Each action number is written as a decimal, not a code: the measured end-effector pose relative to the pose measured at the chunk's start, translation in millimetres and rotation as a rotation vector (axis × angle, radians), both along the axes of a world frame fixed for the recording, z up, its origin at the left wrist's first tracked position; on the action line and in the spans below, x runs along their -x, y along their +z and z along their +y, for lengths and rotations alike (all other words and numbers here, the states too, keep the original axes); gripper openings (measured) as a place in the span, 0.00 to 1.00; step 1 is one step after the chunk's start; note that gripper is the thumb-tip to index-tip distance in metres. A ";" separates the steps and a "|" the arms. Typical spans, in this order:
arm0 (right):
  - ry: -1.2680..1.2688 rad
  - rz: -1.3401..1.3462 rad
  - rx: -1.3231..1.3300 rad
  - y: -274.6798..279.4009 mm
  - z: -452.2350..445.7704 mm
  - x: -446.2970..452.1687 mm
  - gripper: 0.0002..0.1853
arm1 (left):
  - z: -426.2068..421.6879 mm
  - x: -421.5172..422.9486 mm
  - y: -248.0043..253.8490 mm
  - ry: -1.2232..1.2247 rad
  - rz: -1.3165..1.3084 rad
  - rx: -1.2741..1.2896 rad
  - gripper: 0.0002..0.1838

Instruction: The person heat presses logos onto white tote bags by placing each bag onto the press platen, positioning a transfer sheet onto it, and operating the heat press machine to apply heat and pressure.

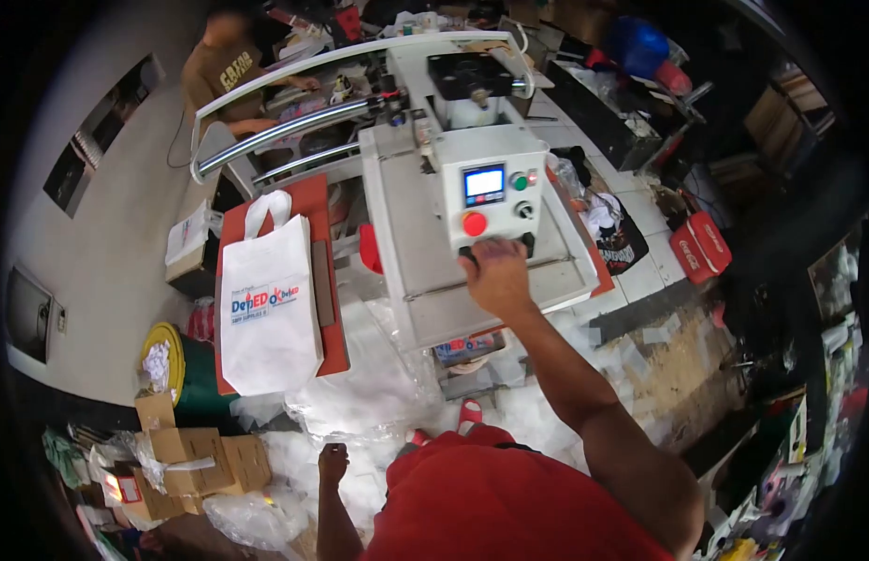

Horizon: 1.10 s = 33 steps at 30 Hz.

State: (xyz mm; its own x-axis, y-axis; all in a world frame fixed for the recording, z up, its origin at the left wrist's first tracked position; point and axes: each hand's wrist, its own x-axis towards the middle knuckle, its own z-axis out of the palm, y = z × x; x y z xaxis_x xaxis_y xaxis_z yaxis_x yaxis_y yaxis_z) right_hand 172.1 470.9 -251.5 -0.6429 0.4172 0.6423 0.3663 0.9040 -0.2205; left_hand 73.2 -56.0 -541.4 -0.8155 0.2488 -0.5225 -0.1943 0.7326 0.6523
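My right hand [498,271] is closed around the black handle [528,245] at the front of a heat press [491,159]. The press's white control box has a lit screen [484,184], a red button [474,222] and a green one. Below it lies the wide grey press plate [425,280]. Down at my left side hangs my left hand [333,460], fingers curled, with nothing visible in it. Left of the press, a white printed tote bag [271,309] lies flat on a red-brown platen [336,346]. Part of another printed piece [467,348] shows under the press plate.
Another person [224,75] stands behind the press at far left. Cardboard boxes [196,458] and a green bin with a yellow rim [177,351] are at left. Plastic sheeting [350,397] hangs below the bag. A red cooler bag [700,247] sits on the floor at right.
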 end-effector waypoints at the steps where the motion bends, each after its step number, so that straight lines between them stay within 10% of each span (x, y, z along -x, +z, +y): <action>1: 0.016 -0.007 0.007 1.9 6.5 -6.3 0.11 | 2.6 0.6 4.0 -0.051 0.007 0.012 0.17; 10: -0.248 -0.052 0.027 -2.6 39.9 -47.7 0.10 | 52.0 58.4 99.7 -0.828 0.296 0.034 0.13; 14: -0.229 -0.017 0.003 -1.8 53.1 -49.9 0.09 | 91.4 108.5 199.1 -0.480 0.457 -0.168 0.06; 33: -0.576 -0.210 -0.051 -20.9 77.2 -52.5 0.09 | 187.0 306.9 179.7 -0.640 0.921 0.075 0.15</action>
State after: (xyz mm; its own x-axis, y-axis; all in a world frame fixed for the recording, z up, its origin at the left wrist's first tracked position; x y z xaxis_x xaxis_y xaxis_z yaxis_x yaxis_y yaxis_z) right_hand 224.7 548.0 -272.4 -0.4382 0.7073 0.5548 0.8299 0.5554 -0.0526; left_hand -233.7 131.0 -361.6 -0.6314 0.7537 0.1822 0.7653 0.5680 0.3028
